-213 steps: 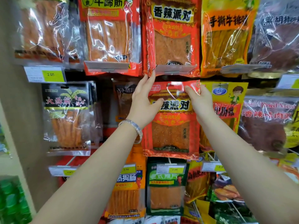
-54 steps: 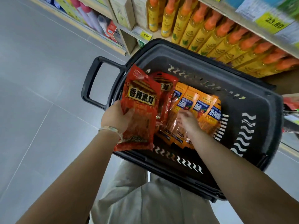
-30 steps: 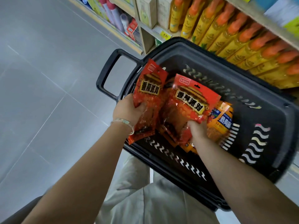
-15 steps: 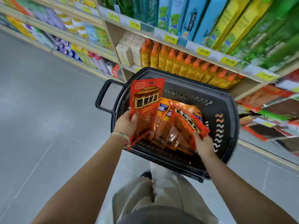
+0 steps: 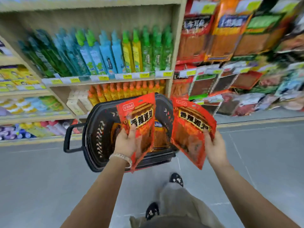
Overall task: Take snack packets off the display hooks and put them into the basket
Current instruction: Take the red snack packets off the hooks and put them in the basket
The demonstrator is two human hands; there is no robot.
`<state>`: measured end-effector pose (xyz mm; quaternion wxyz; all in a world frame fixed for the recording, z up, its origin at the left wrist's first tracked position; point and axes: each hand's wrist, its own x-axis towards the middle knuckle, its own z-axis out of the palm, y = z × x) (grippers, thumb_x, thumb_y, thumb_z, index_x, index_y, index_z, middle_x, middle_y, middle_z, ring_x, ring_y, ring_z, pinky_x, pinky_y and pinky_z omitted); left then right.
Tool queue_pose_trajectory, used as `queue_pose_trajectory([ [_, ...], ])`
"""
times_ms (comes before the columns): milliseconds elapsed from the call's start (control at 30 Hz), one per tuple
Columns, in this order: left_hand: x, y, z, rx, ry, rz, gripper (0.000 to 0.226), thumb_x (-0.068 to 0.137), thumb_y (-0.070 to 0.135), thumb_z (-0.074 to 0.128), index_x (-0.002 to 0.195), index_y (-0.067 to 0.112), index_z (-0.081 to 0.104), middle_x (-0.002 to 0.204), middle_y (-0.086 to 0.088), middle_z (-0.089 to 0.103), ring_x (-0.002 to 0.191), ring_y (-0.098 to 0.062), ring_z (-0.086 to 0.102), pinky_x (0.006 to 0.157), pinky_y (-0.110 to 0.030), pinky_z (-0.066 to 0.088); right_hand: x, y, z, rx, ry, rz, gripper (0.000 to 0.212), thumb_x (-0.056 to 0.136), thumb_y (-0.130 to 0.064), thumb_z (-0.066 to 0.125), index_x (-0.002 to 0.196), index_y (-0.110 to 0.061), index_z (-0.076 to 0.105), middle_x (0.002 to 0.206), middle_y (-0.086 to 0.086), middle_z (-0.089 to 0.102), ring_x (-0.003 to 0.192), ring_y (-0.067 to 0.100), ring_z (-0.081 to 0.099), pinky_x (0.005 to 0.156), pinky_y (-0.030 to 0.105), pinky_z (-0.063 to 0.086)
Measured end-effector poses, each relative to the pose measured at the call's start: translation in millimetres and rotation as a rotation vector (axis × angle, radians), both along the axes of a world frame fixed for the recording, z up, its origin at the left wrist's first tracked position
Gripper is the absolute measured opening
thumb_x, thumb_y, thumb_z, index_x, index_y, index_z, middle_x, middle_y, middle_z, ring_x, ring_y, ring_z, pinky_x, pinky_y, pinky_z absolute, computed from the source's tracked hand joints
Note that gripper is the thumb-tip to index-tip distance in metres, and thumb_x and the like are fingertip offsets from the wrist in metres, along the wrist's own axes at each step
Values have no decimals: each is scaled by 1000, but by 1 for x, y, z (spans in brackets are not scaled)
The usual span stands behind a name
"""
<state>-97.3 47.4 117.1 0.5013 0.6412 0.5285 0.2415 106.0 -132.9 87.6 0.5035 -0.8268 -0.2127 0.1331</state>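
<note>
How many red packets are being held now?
2. One red packet in the left hand, the other packet in the right hand; more may lie hidden in the basket.

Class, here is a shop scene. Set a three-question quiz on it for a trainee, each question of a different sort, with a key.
1. True or false: the left hand grips a red packet.
2. The right hand holds: A) a green bottle; B) a second red packet; C) nothing.
3. Fill the gap: an orange packet lies in the black ____.
Key: 1 true; 2 B; 3 basket.
</note>
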Motion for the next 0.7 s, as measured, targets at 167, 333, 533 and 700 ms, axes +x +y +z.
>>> queue_pose_trajectory([
  [167,76,-22,28,82,-96,-184,23,97,26,49,116,17,58,105,3,59,101,-12,52,76,-16,31,48,-57,17,0,-30,-161,31,98,-36,45,107,-13,64,98,5,68,101,28,61,79,33,42],
  [333,175,-35,71,169,-132,-220,14,96,29,51,100,19,59,96,-1,58,91,-17,51,72,-24,30,134,-83,55,64,-116,-224,35,98,-41,43,104,-14,65,94,5,69,93,24,61,75,31,40],
  [533,291,-55,133,358,-239,-165,30,92,45,51,73,23,55,61,11,49,56,-3,44,53,-6,36,247,-101,127,125,-301,-220,26,97,-45,41,82,-28,54,70,-18,55,67,-4,50,58,15,34],
  [700,359,-60,188,415,-402,-99,35,91,46,53,94,13,63,83,-2,64,76,-19,58,72,-35,46,325,-104,188,270,-401,-180,29,98,-42,42,116,-25,57,97,-15,60,93,9,54,77,26,41],
])
